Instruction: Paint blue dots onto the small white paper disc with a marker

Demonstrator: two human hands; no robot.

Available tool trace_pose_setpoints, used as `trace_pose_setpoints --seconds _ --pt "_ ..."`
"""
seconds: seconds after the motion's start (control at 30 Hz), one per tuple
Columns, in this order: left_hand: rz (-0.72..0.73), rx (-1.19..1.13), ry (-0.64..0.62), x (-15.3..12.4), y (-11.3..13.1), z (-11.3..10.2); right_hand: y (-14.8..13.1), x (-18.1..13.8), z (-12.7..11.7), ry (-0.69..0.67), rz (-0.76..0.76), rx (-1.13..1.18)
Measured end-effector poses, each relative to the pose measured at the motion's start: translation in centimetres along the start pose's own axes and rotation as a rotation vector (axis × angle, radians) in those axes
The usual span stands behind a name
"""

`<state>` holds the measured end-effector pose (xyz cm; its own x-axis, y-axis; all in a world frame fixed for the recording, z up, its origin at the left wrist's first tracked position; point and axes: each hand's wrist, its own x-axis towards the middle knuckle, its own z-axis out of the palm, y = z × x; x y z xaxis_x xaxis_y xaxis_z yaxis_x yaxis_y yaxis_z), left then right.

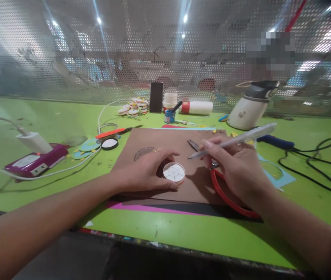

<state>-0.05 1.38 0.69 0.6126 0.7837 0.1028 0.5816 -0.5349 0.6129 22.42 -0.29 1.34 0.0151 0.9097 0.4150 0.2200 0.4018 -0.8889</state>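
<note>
My left hand [150,173] grips a small round white disc [174,172] by its edge, thumb in front and fingers behind. Dark lines cross on the disc's top face. In my right hand [235,163] is a pen [241,137], its tip pointing left and held clear of the disc. Both hands are over a brown board [165,140]. Scissors with red handles [223,194] lie partly under my right hand. A clear round plastic piece [144,152] rests behind my left hand.
A purple power strip [37,163] with a white charger stands left. An orange cutter [111,133] lies near a black-rimmed disc [109,144]. At the back are a phone [156,97], a blue paint jar [169,116] and a white kettle-like container [248,107]. A blue-handled corded tool [276,141] lies right.
</note>
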Motion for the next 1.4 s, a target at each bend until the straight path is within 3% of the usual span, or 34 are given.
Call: trace_pose_setpoints --seconds 0.33,0.53,0.77,1.17,1.4 --pt "-0.004 -0.007 0.013 0.0 0.2 0.0 -0.9 -0.8 0.6 -0.112 0.099 -0.055" --pt "0.009 -0.022 -0.005 0.0 0.4 0.0 -0.3 -1.0 1.0 -0.275 0.174 -0.007" --pt "0.007 0.043 -0.002 0.1 0.3 0.0 -0.4 -0.8 1.8 -0.241 0.323 -0.139" --pt "0.022 0.071 0.017 0.1 0.1 0.1 -1.6 -0.4 2.4 -0.232 0.450 -0.091" --pt "0.015 0.067 0.014 0.2 0.1 0.1 -0.8 -0.6 2.1 -0.250 0.395 -0.072"
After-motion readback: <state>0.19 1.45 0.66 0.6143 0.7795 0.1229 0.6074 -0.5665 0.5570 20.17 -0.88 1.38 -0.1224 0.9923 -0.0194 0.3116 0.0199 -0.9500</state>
